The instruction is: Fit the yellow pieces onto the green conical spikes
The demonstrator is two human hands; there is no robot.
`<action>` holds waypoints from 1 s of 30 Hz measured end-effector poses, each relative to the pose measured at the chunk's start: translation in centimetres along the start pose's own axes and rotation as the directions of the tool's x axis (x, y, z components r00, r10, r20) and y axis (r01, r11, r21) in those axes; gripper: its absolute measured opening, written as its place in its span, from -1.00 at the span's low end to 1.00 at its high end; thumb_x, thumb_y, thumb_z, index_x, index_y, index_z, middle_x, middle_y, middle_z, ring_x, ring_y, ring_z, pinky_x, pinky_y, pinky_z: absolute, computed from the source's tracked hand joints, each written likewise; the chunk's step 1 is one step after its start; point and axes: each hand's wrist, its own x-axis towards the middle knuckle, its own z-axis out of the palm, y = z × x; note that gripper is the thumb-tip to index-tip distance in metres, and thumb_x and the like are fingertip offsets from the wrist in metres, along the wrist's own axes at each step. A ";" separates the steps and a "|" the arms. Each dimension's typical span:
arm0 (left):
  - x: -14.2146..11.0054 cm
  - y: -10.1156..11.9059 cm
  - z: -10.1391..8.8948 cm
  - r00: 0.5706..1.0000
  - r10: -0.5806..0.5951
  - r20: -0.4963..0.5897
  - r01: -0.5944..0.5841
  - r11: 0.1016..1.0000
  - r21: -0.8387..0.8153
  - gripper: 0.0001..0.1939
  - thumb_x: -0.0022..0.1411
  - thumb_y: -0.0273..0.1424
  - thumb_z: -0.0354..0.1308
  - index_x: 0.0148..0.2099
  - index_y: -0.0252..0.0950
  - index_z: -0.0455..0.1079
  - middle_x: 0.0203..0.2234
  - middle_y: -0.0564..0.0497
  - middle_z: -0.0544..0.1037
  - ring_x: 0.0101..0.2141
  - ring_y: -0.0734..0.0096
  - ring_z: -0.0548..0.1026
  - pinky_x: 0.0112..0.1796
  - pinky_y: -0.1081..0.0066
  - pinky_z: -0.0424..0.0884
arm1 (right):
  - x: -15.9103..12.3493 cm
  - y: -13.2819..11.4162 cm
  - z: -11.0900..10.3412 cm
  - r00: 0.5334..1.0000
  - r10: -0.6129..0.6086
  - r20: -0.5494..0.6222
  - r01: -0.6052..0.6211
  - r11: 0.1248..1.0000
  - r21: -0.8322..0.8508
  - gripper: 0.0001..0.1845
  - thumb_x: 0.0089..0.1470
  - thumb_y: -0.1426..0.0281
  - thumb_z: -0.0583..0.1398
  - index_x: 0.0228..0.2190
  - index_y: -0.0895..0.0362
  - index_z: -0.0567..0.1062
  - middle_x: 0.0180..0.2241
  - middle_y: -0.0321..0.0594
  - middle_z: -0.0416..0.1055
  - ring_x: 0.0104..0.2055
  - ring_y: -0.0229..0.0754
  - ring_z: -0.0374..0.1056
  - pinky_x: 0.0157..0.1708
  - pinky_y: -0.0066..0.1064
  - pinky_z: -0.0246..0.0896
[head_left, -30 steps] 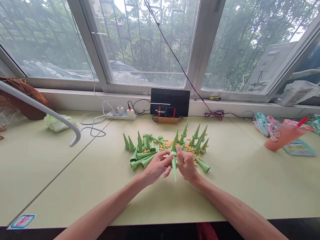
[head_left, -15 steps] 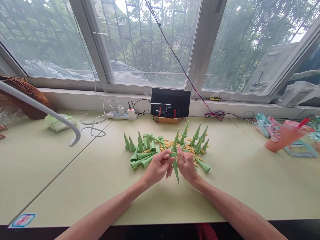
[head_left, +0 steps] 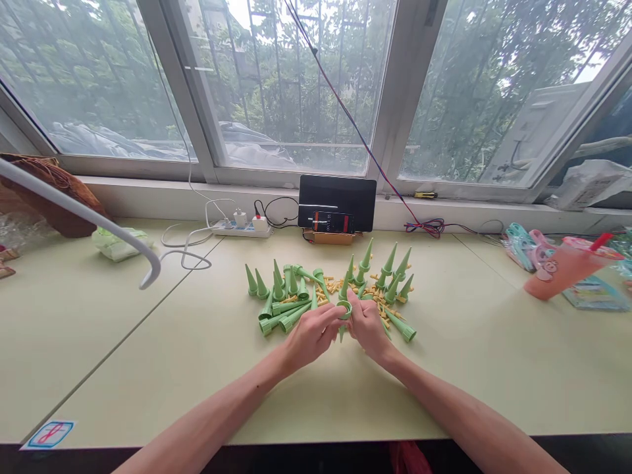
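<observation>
Between my two hands is a green plastic spike [head_left: 344, 309], its round open end tilted up toward me and its point showing below my fingers. My left hand [head_left: 316, 329] has its fingers closed at the left side of the rim. On the other side, my right hand [head_left: 368, 326] grips the same piece, thumb up. Around and behind them, several green spikes [head_left: 286, 322] lie or stand on the table. Small yellow plastic pieces [head_left: 336, 285] are scattered among them. Whether a yellow piece is inside the held spike I cannot tell.
A tablet and phone [head_left: 336, 204] lean on a small stand at the back. Left of it lies a power strip [head_left: 241, 227] with cables. A white curved arm [head_left: 123, 237] reaches in from the left. A pink cup [head_left: 563, 270] stands at the right.
The green spike has tipped so its open end now faces me and less of its point shows. My left fingers have closed in around it; my right hand has barely moved.
</observation>
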 end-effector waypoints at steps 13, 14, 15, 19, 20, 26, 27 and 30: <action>-0.1 0.3 1.4 0.954 -0.300 -0.030 0.273 0.902 -0.334 -0.83 0.40 -0.31 0.03 -0.23 -0.27 0.36 -0.74 0.21 0.31 -0.75 0.62 0.28 -0.63 0.58 0.20 | 0.0 0.6 -0.1 0.997 -0.054 -0.061 0.046 0.991 -0.125 -0.31 0.25 -0.03 0.01 -0.77 0.05 0.00 -0.80 -0.42 -0.11 -0.72 -0.37 -0.16 -0.70 -0.44 -0.21; 0.0 0.4 1.4 0.948 -0.318 -0.031 0.286 0.887 -0.361 -0.82 0.39 -0.30 0.04 -0.24 -0.27 0.35 -0.74 0.21 0.30 -0.76 0.62 0.28 -0.64 0.58 0.19 | 0.0 0.5 -0.1 0.995 -0.070 -0.071 0.059 0.987 -0.147 -0.31 0.25 -0.03 0.00 -0.76 0.05 -0.01 -0.79 -0.42 -0.12 -0.71 -0.37 -0.17 -0.69 -0.43 -0.21; 0.1 0.6 1.4 0.941 -0.336 -0.027 0.299 0.869 -0.394 -0.82 0.39 -0.28 0.06 -0.24 -0.27 0.34 -0.73 0.22 0.30 -0.76 0.63 0.28 -0.66 0.58 0.17 | 0.0 0.4 -0.1 0.993 -0.090 -0.081 0.075 0.982 -0.171 -0.32 0.26 -0.02 -0.01 -0.75 0.05 -0.02 -0.78 -0.42 -0.12 -0.70 -0.37 -0.18 -0.68 -0.43 -0.22; 0.5 1.4 1.3 0.906 -0.420 0.050 0.368 0.726 -0.580 -0.74 0.33 -0.16 0.12 -0.22 -0.26 0.28 -0.70 0.23 0.31 -0.80 0.60 0.29 -0.73 0.58 0.11 | 0.1 0.2 -0.1 0.974 -0.200 -0.108 0.162 0.944 -0.288 -0.34 0.29 0.00 -0.04 -0.72 0.05 -0.08 -0.74 -0.41 -0.15 -0.66 -0.35 -0.22 -0.65 -0.40 -0.25; 0.7 1.5 1.3 0.894 -0.442 0.072 0.386 0.679 -0.625 -0.71 0.32 -0.13 0.14 -0.21 -0.26 0.26 -0.71 0.24 0.31 -0.81 0.59 0.28 -0.75 0.58 0.09 | 0.1 0.2 -0.1 0.966 -0.236 -0.108 0.191 0.928 -0.320 -0.35 0.30 0.02 -0.06 -0.70 0.05 -0.09 -0.73 -0.41 -0.17 -0.65 -0.35 -0.23 -0.64 -0.39 -0.26; 1.3 1.9 0.7 0.784 -0.555 0.279 0.528 0.359 -0.770 -0.58 0.20 -0.03 0.24 -0.21 -0.27 0.26 -0.83 0.26 0.27 -0.83 0.66 0.12 -0.75 0.62 0.03 | 0.4 0.6 -0.4 0.894 -0.446 -0.045 0.373 0.794 -0.480 -0.42 0.38 0.18 -0.13 -0.67 0.05 -0.06 -0.73 -0.40 -0.07 -0.66 -0.33 -0.17 -0.60 -0.38 -0.16; 1.4 1.9 0.5 0.761 -0.564 0.321 0.550 0.297 -0.781 -0.57 0.18 -0.03 0.27 -0.21 -0.27 0.27 -0.83 0.26 0.27 -0.83 0.68 0.09 -0.75 0.63 0.01 | 0.4 0.7 -0.5 0.878 -0.477 -0.033 0.400 0.771 -0.495 -0.42 0.39 0.20 -0.13 -0.68 0.05 -0.03 -0.73 -0.39 -0.03 -0.67 -0.33 -0.14 -0.60 -0.39 -0.14; 1.5 1.8 0.3 0.715 -0.569 0.406 0.587 0.174 -0.790 -0.55 0.12 -0.04 0.33 -0.23 -0.28 0.28 -0.82 0.27 0.25 -0.81 0.74 0.03 -0.74 0.66 -0.03 | 0.4 0.9 -0.6 0.828 -0.561 -0.001 0.482 0.711 -0.512 -0.41 0.40 0.27 -0.12 -0.70 0.08 0.06 -0.74 -0.36 0.08 -0.69 -0.35 -0.05 -0.60 -0.43 -0.08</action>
